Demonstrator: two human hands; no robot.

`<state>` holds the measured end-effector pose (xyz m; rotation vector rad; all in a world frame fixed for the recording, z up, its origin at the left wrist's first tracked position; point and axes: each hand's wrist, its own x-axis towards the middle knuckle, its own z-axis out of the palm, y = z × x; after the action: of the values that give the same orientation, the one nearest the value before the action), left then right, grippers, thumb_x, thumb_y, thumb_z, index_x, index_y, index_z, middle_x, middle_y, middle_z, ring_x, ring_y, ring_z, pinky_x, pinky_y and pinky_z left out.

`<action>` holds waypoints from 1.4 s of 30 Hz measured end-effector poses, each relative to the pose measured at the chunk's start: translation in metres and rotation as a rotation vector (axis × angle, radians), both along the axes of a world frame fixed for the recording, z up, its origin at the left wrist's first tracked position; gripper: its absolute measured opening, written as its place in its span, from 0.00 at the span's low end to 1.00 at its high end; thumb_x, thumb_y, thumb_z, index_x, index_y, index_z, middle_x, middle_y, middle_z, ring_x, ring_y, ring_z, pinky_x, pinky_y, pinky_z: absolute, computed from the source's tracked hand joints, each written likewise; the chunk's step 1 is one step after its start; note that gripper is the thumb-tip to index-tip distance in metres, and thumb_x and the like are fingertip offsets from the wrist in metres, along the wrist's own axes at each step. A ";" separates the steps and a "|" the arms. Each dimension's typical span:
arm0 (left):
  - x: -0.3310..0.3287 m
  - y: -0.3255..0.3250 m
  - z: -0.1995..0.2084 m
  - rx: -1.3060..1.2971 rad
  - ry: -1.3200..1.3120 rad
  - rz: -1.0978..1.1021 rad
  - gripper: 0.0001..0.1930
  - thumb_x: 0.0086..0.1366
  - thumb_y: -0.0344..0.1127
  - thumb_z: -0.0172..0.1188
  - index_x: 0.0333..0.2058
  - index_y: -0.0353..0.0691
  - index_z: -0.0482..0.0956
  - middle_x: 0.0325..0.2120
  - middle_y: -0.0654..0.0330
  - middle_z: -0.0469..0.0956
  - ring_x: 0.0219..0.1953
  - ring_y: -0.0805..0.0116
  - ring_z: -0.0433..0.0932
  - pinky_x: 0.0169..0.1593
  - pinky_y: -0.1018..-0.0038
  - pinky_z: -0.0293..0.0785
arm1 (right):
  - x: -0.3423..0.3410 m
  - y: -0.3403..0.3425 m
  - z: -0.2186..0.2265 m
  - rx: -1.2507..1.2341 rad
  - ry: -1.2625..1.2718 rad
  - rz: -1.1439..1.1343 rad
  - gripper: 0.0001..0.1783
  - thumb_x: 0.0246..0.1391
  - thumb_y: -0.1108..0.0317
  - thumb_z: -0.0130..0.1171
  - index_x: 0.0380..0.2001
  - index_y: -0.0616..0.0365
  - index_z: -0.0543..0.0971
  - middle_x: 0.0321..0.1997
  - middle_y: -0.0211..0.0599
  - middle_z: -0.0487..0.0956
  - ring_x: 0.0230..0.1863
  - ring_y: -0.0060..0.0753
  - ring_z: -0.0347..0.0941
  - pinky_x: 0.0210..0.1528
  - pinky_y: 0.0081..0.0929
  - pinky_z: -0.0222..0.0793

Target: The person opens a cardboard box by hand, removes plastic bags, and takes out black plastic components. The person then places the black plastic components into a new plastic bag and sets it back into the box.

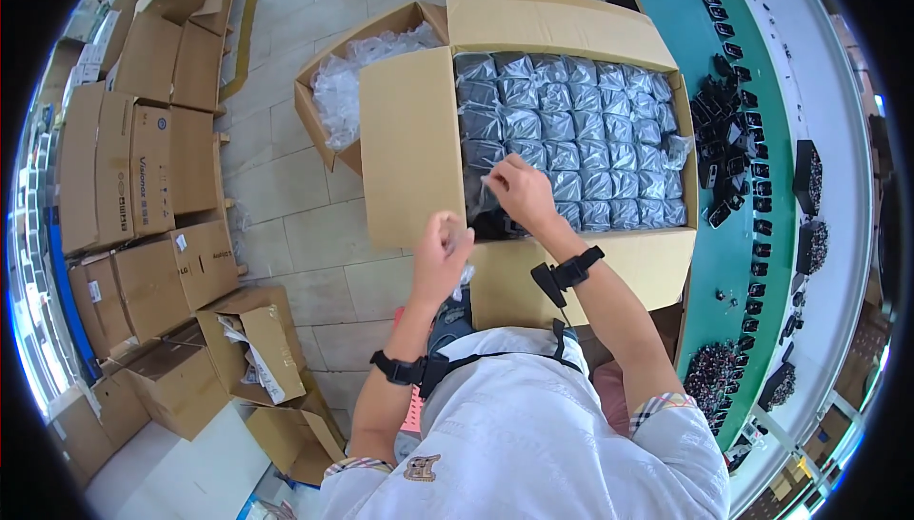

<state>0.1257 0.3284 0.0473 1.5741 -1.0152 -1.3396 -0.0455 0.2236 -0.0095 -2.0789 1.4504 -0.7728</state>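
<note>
One head view shows two hands above one large open carton [407, 153], three of its flaps visible. Inside sit wrapped packets [566, 128] in about six rows of roughly seven, the exact count unclear where the arm covers some. The left hand [440, 258], outside the carton's near left corner, is closed on one crumpled piece of clear plastic [466, 277]. The right hand [522, 194] hovers over the left-side packets, fingertips drawn together; whether they grip anything, I cannot tell. Two black straps [576, 270] circle the wrists. One smaller box [349, 155] of clear bags [335, 87] stands just left.
</note>
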 end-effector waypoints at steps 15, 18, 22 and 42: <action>-0.026 -0.054 -0.043 -0.191 -0.798 -0.192 0.17 0.55 0.36 0.65 0.43 0.39 0.77 0.33 0.51 0.81 0.37 0.48 0.80 0.39 0.58 0.75 | -0.010 -0.007 0.017 0.222 -0.151 0.009 0.13 0.49 0.68 0.66 0.39 0.57 0.80 0.33 0.40 0.78 0.32 0.42 0.78 0.34 0.34 0.74; -0.020 -0.043 -0.042 -0.262 -0.677 -0.134 0.13 0.56 0.34 0.63 0.41 0.39 0.78 0.32 0.51 0.81 0.36 0.48 0.80 0.38 0.60 0.76 | 0.008 -0.009 0.002 0.249 0.149 0.160 0.18 0.50 0.58 0.63 0.42 0.54 0.81 0.40 0.43 0.76 0.40 0.48 0.78 0.40 0.41 0.76; 0.016 -0.011 -0.047 -0.365 -0.499 0.020 0.10 0.59 0.31 0.60 0.40 0.39 0.78 0.25 0.53 0.80 0.28 0.52 0.80 0.34 0.64 0.75 | 0.022 -0.013 0.002 0.296 0.267 0.259 0.15 0.50 0.60 0.64 0.39 0.54 0.83 0.37 0.43 0.78 0.37 0.46 0.78 0.38 0.37 0.75; 0.005 -0.016 -0.021 -0.250 -0.265 -0.033 0.07 0.59 0.31 0.64 0.35 0.39 0.79 0.26 0.55 0.78 0.26 0.58 0.78 0.30 0.69 0.72 | -0.007 -0.018 0.039 0.665 -0.488 0.091 0.08 0.52 0.70 0.65 0.35 0.62 0.81 0.29 0.31 0.81 0.27 0.17 0.72 0.32 0.18 0.69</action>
<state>0.1303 0.3124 0.0268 1.5732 -1.3205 -0.9967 -0.0527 0.2056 0.0295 -1.3270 1.1234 -0.5945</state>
